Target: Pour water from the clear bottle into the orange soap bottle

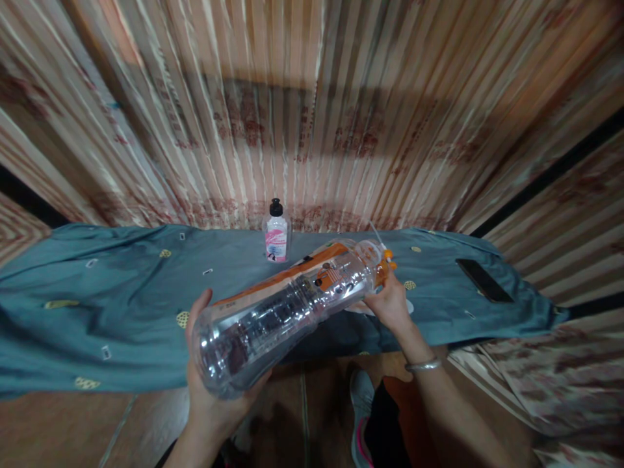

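Note:
A large clear plastic bottle (287, 312) with an orange label is held aslant in front of me, above the table's front edge. My left hand (214, 390) is wrapped round its wide base at the lower left. Around the neck and orange cap, at the upper right, my right hand (392, 302) is closed; a silver bangle circles that wrist. A thin white strap shows by the cap. Partly hidden under the bottle and right hand lies a white flat object (361, 308) that I cannot make out.
A small bottle (277, 240) with a black cap and pink label stands upright at the back of the cloth-covered table (127, 286). To the right lies a dark phone (483, 281). Patterned curtains (302, 130) hang behind. Below is a tiled floor with a grey shoe (361, 396).

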{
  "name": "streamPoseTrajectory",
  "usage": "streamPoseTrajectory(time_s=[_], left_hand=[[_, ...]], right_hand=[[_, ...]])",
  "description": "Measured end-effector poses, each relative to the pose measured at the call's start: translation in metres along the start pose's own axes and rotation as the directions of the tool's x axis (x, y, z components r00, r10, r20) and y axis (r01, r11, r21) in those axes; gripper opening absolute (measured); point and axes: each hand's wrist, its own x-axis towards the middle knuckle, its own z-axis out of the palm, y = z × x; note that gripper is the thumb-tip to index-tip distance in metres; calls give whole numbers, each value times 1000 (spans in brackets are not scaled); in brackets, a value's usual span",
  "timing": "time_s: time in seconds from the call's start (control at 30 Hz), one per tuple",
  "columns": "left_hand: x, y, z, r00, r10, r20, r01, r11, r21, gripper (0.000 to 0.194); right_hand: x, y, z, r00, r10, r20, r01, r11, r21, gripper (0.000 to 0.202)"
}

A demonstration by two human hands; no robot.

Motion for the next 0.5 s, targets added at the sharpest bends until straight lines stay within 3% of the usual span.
streamPoseTrajectory(time_s=[0.17,0.2,0.3,0.33,0.37,0.43,0.5], left_hand=[[-6,-15,-4,996,-58,-67,53,996,-67,102],[-7,-16,-4,997,-8,-77,5,999,-38,104],[-10,-13,-3,993,110,30,-112,992,61,114],[-11,-11,-1,993,103,49,-105,994,40,114],[-13,-8,2,999,45,-27,-46,998,-33,111],[-17,-3,6,997,-71,-11,70,994,-89,105],[-16,-4,5,995,-93,-18,91,990,-108,106]], right_hand=[[0,0,0,1000,-12,4,12,1000,-6,68],[0,0,0,1000,-12,2,12,1000,-11,67],[0,2,1,1000,-18,-10,18,1000,-14,67],[0,2,1,1000,-20,-9,20,1000,-14,67],[0,2,1,1000,-20,-7,20,1000,-15,67],[0,2,1,1000,-15,-8,15,1000,-25,68],[0,2,1,1000,-9,-8,9,1000,-28,68]])
